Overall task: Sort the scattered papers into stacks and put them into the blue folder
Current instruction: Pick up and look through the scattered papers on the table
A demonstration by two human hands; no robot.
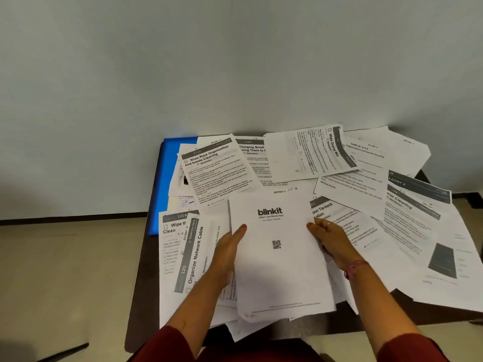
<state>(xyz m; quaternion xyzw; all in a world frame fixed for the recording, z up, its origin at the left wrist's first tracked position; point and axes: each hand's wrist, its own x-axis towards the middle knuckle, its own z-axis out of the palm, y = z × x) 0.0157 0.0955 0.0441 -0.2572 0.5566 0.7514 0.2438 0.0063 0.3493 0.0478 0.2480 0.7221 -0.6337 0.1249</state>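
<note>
So a small stack of papers (281, 257), topped by the sheet printed "blinkit", is held at the middle of the worktop (142, 296), on top of other loose sheets. The left hand (230, 250) is laid along the stack's left edge with the fingers fairly straight and the thumb on top, so more of a press than a clench. The right hand (328, 237) is wrapped round the right edge, thumb over the top sheet and fingers tucked underneath.

Handling-wise, this stuff looks light, thin and floppy. Sheets like these will probably slide over each other, and corners crease easily, so the stack is best taken by both long edges, as now, and squared up by tapping. A single-corner grab would likely let it sag and fan out.

The blue folder (159, 184) is at the far left of the worktop, mostly buried; only its left strip and a top corner are seen, and nothing can be seen inside it yet.

Counts: one folder, one gathered stack, two hands. Roughly ten loose sheets can be made out around it, like "Shoe Rack Organization" (215, 169), "Organize Network Cable" (194, 257) and "Wipe Drying Mat" (311, 152), but they overlap so much that an exact count can't be given.
</note>
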